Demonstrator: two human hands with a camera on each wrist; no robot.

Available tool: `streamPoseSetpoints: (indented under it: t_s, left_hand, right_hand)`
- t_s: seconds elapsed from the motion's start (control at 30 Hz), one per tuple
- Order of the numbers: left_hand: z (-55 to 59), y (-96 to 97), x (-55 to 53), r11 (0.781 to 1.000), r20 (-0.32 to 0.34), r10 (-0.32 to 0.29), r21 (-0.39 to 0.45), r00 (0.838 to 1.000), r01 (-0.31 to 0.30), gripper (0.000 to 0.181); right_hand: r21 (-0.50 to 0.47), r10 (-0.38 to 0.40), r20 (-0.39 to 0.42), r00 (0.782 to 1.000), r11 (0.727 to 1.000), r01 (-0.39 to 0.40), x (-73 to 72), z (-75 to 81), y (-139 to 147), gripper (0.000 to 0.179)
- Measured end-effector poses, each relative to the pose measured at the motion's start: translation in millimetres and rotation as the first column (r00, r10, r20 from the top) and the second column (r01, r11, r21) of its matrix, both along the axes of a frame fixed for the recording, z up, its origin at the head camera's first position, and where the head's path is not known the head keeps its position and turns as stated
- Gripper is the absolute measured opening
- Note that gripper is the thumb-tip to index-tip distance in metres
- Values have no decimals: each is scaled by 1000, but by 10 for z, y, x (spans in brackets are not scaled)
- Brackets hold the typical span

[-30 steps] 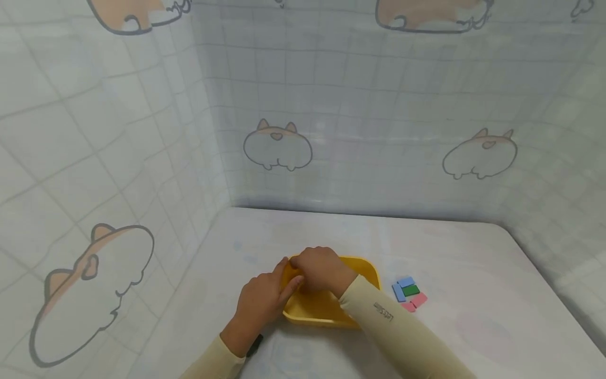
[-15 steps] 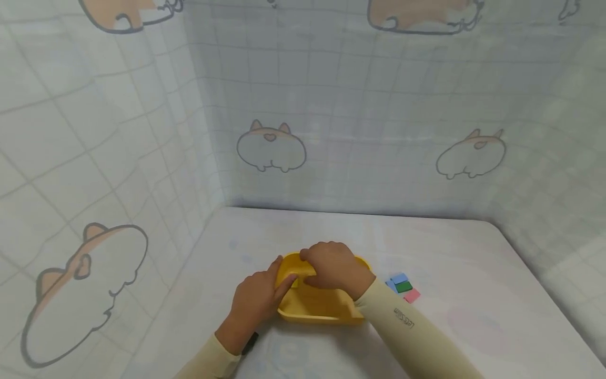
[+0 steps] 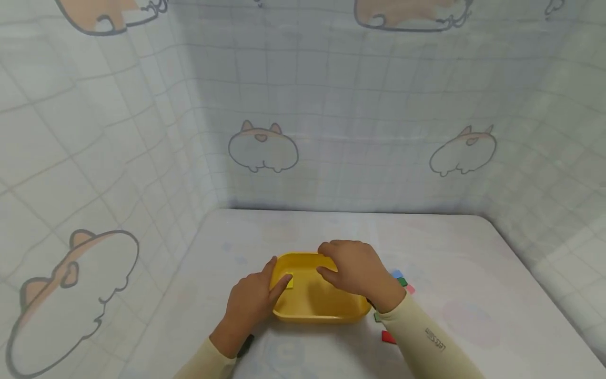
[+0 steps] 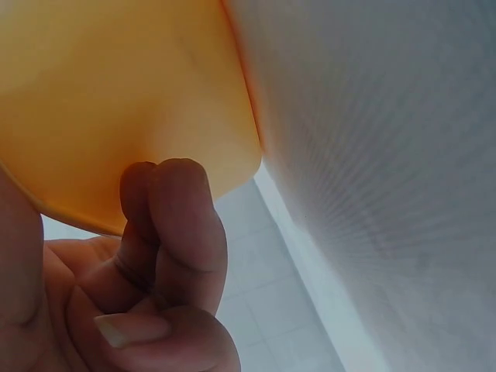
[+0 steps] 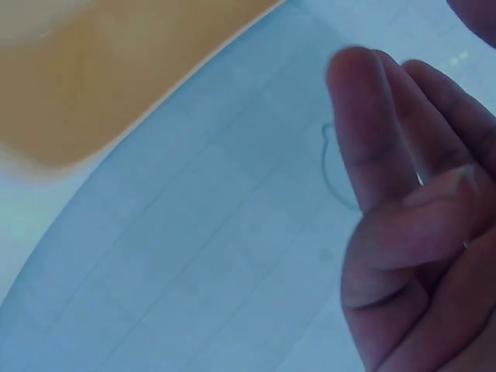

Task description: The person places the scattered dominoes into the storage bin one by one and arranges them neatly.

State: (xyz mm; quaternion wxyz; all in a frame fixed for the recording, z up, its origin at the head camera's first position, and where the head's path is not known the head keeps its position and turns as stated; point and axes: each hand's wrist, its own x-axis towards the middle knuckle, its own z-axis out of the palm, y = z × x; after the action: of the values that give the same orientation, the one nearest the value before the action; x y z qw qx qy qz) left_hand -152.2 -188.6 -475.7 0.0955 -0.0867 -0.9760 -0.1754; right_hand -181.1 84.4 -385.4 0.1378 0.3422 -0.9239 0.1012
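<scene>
A yellow plastic basin (image 3: 326, 300) stands on the table in the head view. My left hand (image 3: 253, 300) grips its left rim, thumb over the inside and fingers along the outer wall; the left wrist view shows the fingertips (image 4: 182, 194) against that wall. Inside the basin, by the left thumb, lies a small bright yellow tile (image 3: 290, 282). My right hand (image 3: 357, 268) is over the basin's right rear part, fingers loosely bent. In the right wrist view, the right fingers (image 5: 372, 132) hold nothing that shows, and the basin is apart from them.
Right of the basin lie small flat tiles: blue (image 3: 396, 273), dark green (image 3: 402, 281), pink (image 3: 410, 289), another green tile (image 3: 377, 317) and a red tile (image 3: 389, 337). The right forearm partly hides this group. A dark object (image 3: 245, 346) sits by the left wrist. Patterned curtains (image 3: 331, 131) surround the table.
My right hand has moved from the basin's left inside toward its right rear, uncovering the yellow tile. The left hand keeps its grip on the rim. The head view has shifted slightly.
</scene>
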Motion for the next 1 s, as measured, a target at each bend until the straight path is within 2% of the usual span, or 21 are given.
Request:
streamPoseSetpoints:
  t_s: [0.13, 0.2, 0.4, 0.53, 0.67, 0.87, 1.0]
  left_hand:
    - [0, -9, -5, 1000, -9, -3, 1, 1000, 3, 82]
    - [-6, -18, -8, 1000, -8, 5, -7, 1000, -5, 83]
    - [-14, -16, -19, 1000, 32, 12, -9, 999, -12, 86]
    - [-13, 5, -27, 1000, 40, 10, -9, 999, -10, 85]
    - [-16, -6, -25, 1000, 32, 8, -13, 999, -8, 83]
    - [-22, -9, -3, 1000, -17, 3, -3, 1000, -3, 77]
    - [-24, 21, 11, 1000, 6, 6, 10, 1000, -6, 78]
  right_hand:
    - [-80, -40, -83, 996, 996, 33, 45, -22, 194, 27]
    - [-122, -62, -100, 993, 991, 49, 59, -28, 291, 26]
    - [-219, -137, -77, 988, 969, 117, 61, -101, 578, 21]
    - [-252, -178, -77, 981, 956, 153, 47, -202, 766, 21]
    - [-257, -221, -56, 974, 945, 200, 57, -329, 921, 25]
    - [-259, -274, -14, 961, 930, 262, 33, -552, 1088, 25]
    - [-244, -312, 30, 950, 919, 310, -11, -623, 1166, 26]
